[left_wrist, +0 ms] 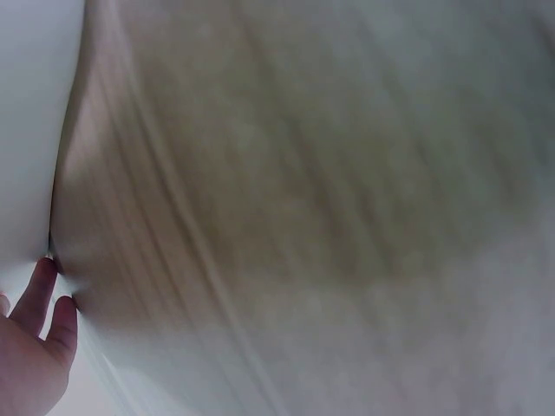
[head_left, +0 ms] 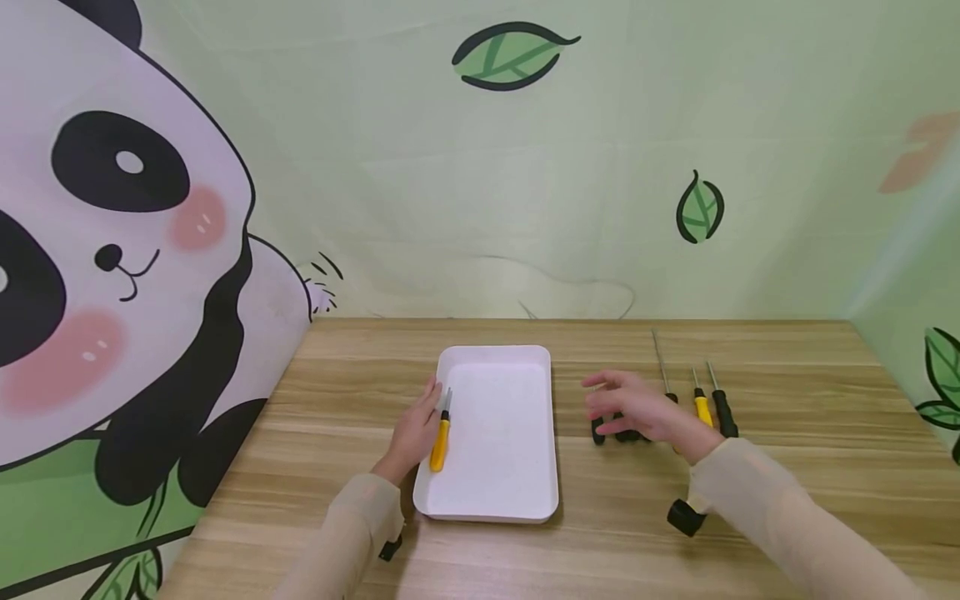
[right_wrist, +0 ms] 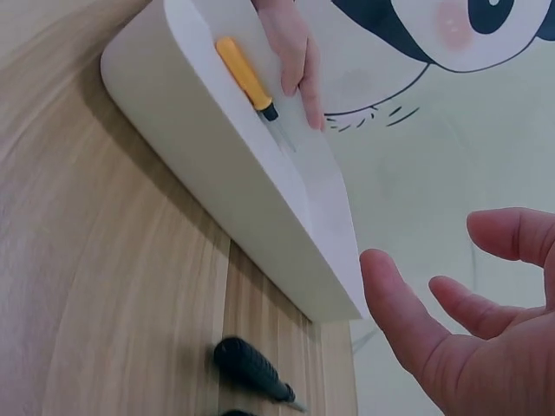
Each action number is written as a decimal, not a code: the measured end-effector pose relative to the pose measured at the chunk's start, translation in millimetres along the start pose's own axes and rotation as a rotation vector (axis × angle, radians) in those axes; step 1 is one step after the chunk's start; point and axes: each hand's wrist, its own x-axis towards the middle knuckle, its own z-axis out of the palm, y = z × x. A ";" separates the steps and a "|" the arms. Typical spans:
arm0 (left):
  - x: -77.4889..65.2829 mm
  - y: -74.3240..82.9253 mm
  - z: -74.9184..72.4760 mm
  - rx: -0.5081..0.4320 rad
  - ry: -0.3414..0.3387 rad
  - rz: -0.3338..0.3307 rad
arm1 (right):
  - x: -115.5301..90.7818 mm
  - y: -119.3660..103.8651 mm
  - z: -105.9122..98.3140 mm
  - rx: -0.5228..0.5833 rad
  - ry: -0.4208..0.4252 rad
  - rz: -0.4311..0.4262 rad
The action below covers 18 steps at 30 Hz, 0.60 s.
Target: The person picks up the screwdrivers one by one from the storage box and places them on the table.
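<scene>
A white rectangular tray (head_left: 498, 508) lies on the table, and a screwdriver with a yellow handle (head_left: 440, 446) is inside it along the left side. My left hand (head_left: 415, 433) rests against the tray's left wall, its fingertips touching that wall in the left wrist view. To the right of the tray, my right hand (head_left: 637, 406) hovers over a group of screwdrivers, fingers spread and holding nothing. One black-handled screwdriver (right_wrist: 251, 368) shows below this hand in the right wrist view. My hand and forearm partly cover several others in the head view.
Right of my right hand lie a yellow-and-black screwdriver (head_left: 702, 407) and a black-handled screwdriver (head_left: 723, 414), tips pointing away. A long-shafted screwdriver (head_left: 661, 360) is beside them. Behind the wooden table (head_left: 817, 467) hangs a light green backdrop (head_left: 390, 167) with a panda and leaves.
</scene>
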 end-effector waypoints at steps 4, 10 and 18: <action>0.5 0.0 -0.5 0.010 0.004 0.010 | 3.1 -0.6 6.8 0.043 0.000 0.003; 1.0 -0.9 0.0 0.011 -0.012 -0.007 | 7.7 -3.2 18.5 0.061 0.003 0.020; 0.9 -0.9 -0.4 0.021 -0.005 0.000 | 16.2 -5.3 34.3 0.073 -0.017 0.023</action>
